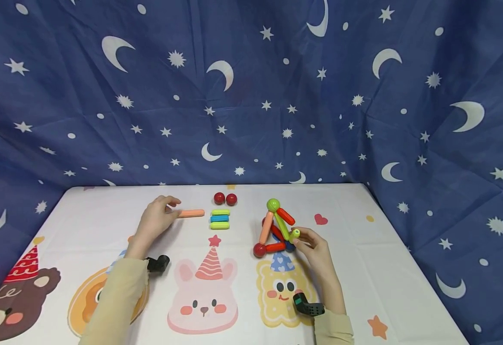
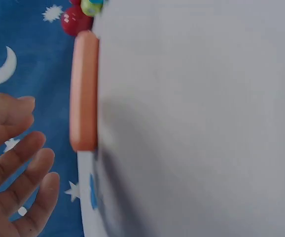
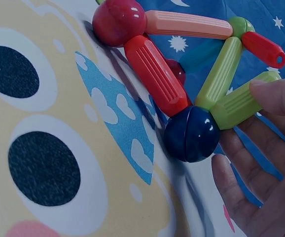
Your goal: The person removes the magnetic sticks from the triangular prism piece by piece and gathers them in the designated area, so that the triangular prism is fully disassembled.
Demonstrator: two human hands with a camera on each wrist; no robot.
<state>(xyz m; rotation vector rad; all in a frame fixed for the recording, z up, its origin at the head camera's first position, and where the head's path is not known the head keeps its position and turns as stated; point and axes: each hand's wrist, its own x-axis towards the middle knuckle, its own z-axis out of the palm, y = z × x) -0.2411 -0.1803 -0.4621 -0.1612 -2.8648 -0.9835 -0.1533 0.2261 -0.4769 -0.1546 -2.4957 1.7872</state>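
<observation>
My left hand point(image 1: 157, 218) hovers by the near end of an orange magnetic stick point(image 1: 193, 213); in the left wrist view its fingers point(image 2: 31, 173) are spread loosely, apart from the stick. On the right stands a frame of magnetic sticks and balls. It has a green ball point(image 1: 273, 205) on top, a red ball point(image 3: 119, 22) and a dark blue ball point(image 3: 193, 134) at the base, joined by an orange stick point(image 1: 266, 228), red sticks and a long green stick point(image 3: 220, 74). My right hand point(image 1: 318, 251) pinches a short green stick point(image 3: 238, 103) whose end meets the blue ball.
Two red balls point(image 1: 219, 198) lie at the back of the table. In front of them is a short row of green sticks and a blue stick point(image 1: 219, 218). A red stick point(image 1: 286, 216) juts from the green ball. Behind the table hangs a blue star-patterned curtain point(image 1: 251, 96).
</observation>
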